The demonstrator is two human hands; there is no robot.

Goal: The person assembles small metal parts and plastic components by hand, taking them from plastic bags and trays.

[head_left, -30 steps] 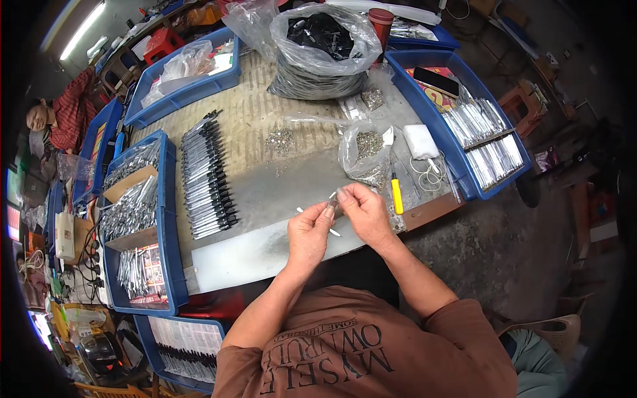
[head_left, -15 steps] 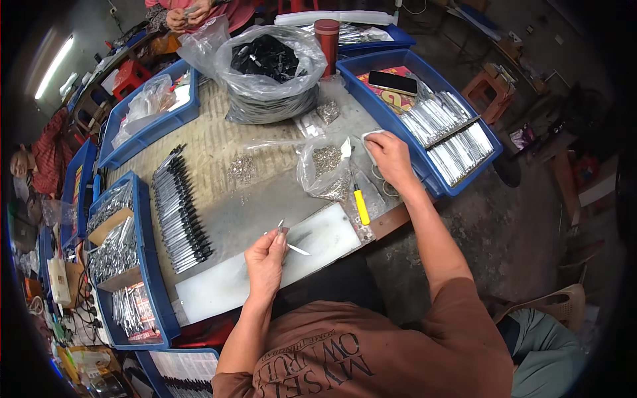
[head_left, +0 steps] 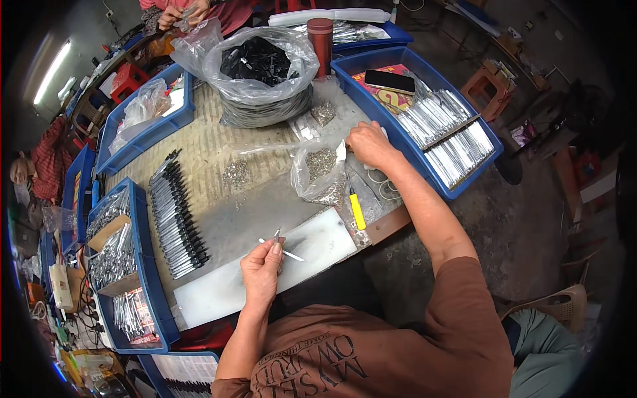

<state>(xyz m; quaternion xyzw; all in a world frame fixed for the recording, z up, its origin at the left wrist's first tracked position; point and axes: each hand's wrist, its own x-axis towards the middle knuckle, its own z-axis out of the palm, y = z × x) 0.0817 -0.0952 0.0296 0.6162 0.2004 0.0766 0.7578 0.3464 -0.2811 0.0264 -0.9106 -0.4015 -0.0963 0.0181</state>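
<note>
My left hand (head_left: pixel 261 268) pinches a thin white stick (head_left: pixel 292 256) together with a slim silver pointed piece, above a white board (head_left: pixel 215 292) along the table's near edge. At the table's right side my right hand (head_left: pixel 370 143) has its fingers curled downward; whatever they hold is hidden. Just left of it, an open clear plastic bag (head_left: pixel 306 182) contains many tiny metal parts (head_left: pixel 321 163). A yellow-handled tool (head_left: pixel 357 212) with a thin shaft lies below that hand. Black-and-silver pens (head_left: pixel 176 215) lie in a long row on the left.
Blue trays with silver pen parts stand left (head_left: pixel 174 318) and right (head_left: pixel 446 191), the right one also holding a phone (head_left: pixel 389 81). Behind sit a large bag of black parts (head_left: pixel 265 106) and a dark red cylinder (head_left: pixel 320 50). Other people are farther back.
My right hand has moved a little left, toward the bag of tiny parts, and its fingers are more curled. My left hand keeps its hold, with the silver piece now more upright.
</note>
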